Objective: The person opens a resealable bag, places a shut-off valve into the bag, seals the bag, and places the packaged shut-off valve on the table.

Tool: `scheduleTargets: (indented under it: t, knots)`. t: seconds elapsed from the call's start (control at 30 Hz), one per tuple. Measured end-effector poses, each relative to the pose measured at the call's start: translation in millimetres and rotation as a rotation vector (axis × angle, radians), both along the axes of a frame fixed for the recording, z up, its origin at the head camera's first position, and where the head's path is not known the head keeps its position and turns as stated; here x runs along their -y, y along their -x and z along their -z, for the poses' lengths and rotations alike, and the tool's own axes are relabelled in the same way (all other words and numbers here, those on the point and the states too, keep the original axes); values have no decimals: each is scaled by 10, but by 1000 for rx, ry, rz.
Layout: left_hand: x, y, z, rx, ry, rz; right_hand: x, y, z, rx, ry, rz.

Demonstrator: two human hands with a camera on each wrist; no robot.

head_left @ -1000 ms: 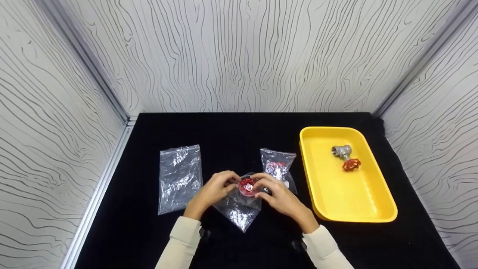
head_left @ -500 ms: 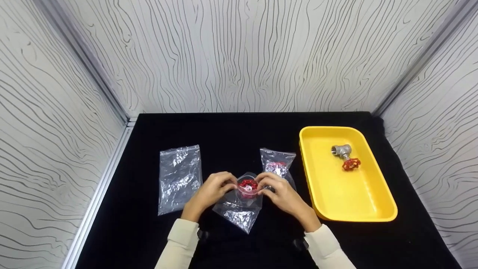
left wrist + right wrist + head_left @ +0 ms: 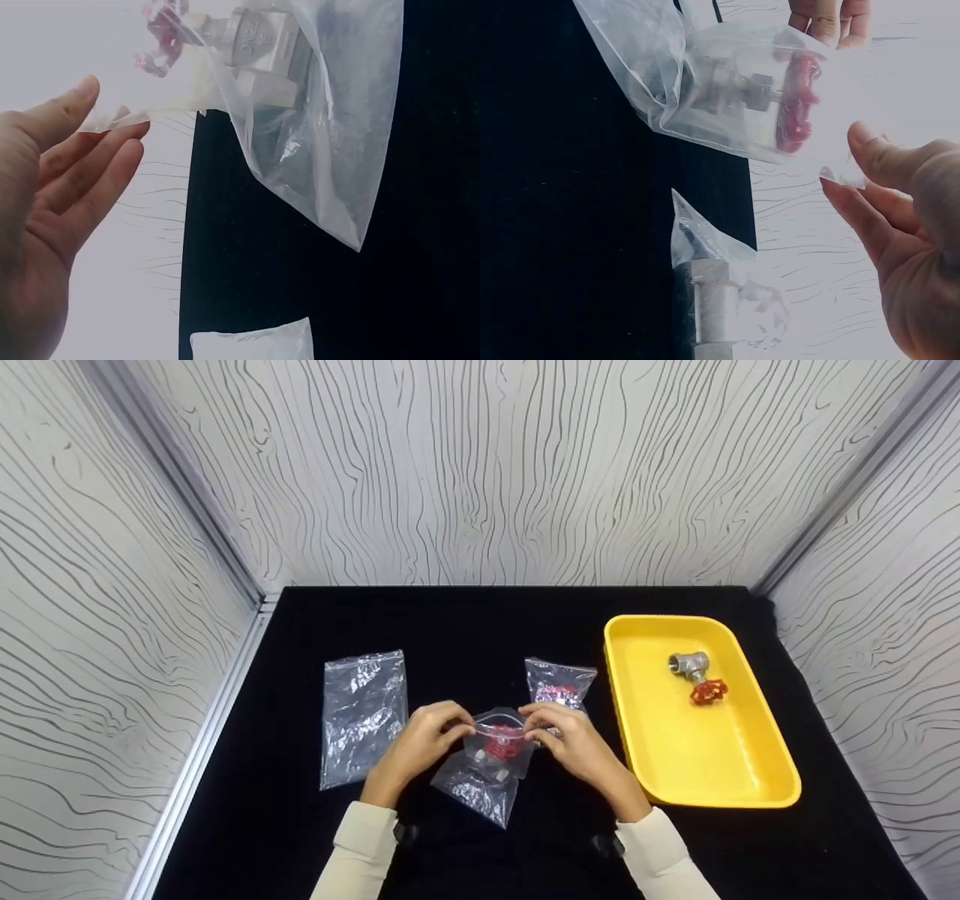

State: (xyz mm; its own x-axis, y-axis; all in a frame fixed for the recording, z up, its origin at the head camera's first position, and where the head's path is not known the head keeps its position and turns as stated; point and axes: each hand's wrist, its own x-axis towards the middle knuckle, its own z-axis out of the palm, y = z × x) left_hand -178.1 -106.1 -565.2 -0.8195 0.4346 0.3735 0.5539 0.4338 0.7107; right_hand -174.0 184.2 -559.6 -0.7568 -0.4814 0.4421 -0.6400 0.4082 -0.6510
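A clear zip bag (image 3: 474, 797) hangs between both hands, with a metal valve (image 3: 266, 45) inside it. The valve's red handwheel (image 3: 798, 105) lies near the bag's mouth, behind the plastic. My left hand (image 3: 424, 741) pinches the left corner of the mouth between thumb and fingers. On the other side, my right hand (image 3: 571, 741) pinches the right corner, as the right wrist view also shows. Just behind the right fingers lies a second clear bag (image 3: 561, 675) holding another red-wheeled valve, partly hidden by that hand.
A flat clear bag (image 3: 364, 720) lies on the black cloth (image 3: 450, 637) left of the hands. To the right stands a yellow tray (image 3: 712, 765) with a loose red-wheeled valve (image 3: 694, 671) in it. Patterned panels (image 3: 465, 472) wall in the back and sides.
The bag's mouth has come up over the red handwheel, which now shows through plastic. Both hands have shifted from beside the wheel to the mouth's two corners, slightly farther apart.
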Motion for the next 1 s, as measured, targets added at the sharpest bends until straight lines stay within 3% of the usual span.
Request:
scheduleTargets:
  t: [0.2,0.5,1.0]
  knots:
    - [15,-9,-45,-32,-8,-10,27,20,-82,39,-17,38]
    - [49,-27,-130,-95,-4,-17,48,63,-181,0,-1,26]
    - [41,-50,-273,-222,-76,-16,51,40,-449,-46,-15,29]
